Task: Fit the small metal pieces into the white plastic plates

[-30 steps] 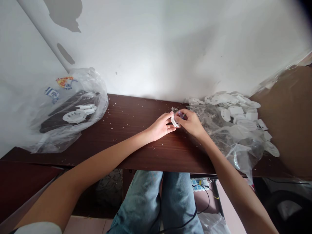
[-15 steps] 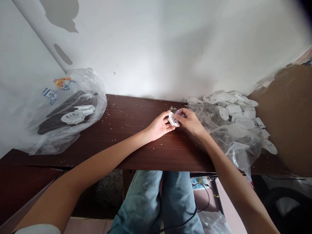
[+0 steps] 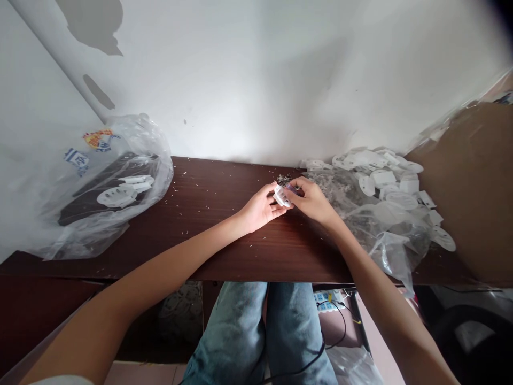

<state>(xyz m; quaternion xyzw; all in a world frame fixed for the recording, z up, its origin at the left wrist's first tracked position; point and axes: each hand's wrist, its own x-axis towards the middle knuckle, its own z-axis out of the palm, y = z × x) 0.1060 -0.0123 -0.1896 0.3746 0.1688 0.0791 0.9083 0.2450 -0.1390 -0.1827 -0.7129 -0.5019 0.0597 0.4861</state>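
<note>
A small white plastic piece with dark holes or slots (image 3: 281, 197) is gripped by the fingertips of my left hand (image 3: 258, 209) just above the table. My right hand (image 3: 311, 200) is closed at the piece's right side, its thumb close against the white face. Between its fingers shows a small purple-tinted thing (image 3: 295, 188), mostly hidden, whose kind I cannot make out. Right behind both hands lies a little heap of small metal-looking bits (image 3: 284, 179) on the dark wooden table (image 3: 224, 251).
At left, a clear plastic bag (image 3: 150, 206) lies open with several white plastic pieces (image 3: 117, 197) inside. A pile of similar white pieces (image 3: 385, 179) and plastic film (image 3: 385, 251) sits at right, beside a cardboard box (image 3: 473, 198). Tiny white slivers dot the tabletop.
The view has shifted slightly. Both hands keep nearly the same hold on the white plastic piece, which seems turned a little.
</note>
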